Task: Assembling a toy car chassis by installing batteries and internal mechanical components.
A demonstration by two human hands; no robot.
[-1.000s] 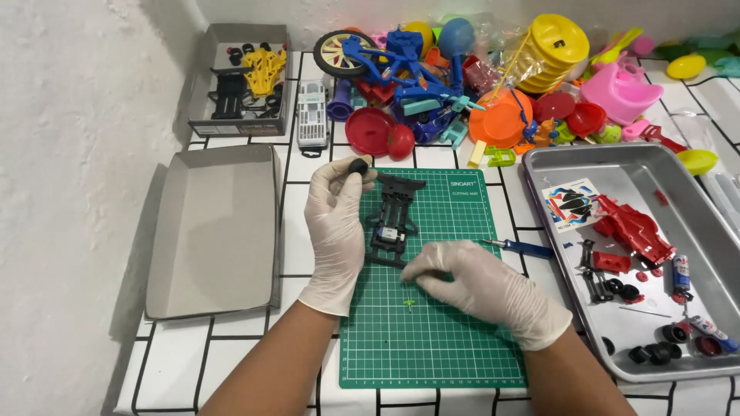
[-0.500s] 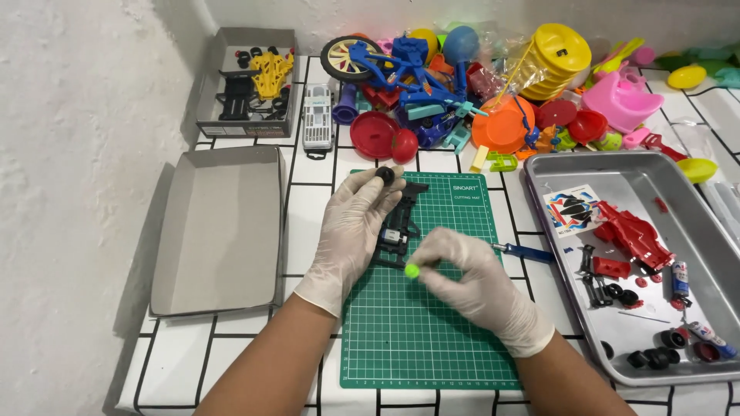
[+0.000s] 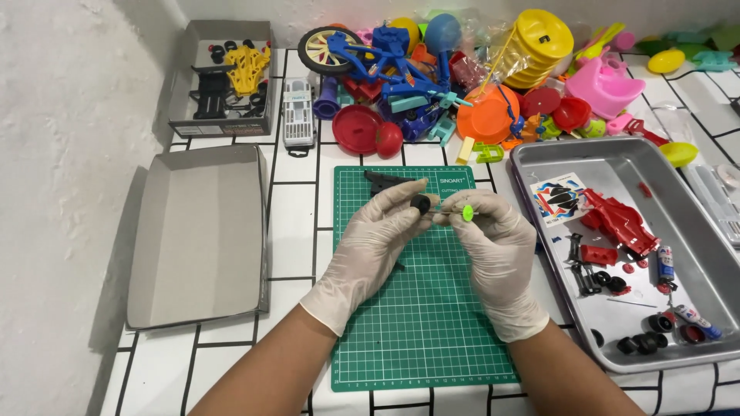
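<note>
While the left hand [image 3: 370,243] pinches a small black rubber wheel [image 3: 420,204] above the green gridded cutting mat [image 3: 416,331], the right hand [image 3: 497,246] pinches a small lime-green plastic gear [image 3: 466,212] just beside it, left of the silver metal tray [image 3: 694,254].

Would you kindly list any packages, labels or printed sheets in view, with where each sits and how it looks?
Sticker sheet: in the metal tray, upper left corner; white, with red, blue and black shapes.
Grey cardboard box: top left; holds yellow and black parts.
Grey box lid: left of the green cutting mat; lying open.
White label: on the mat's top edge.
</note>
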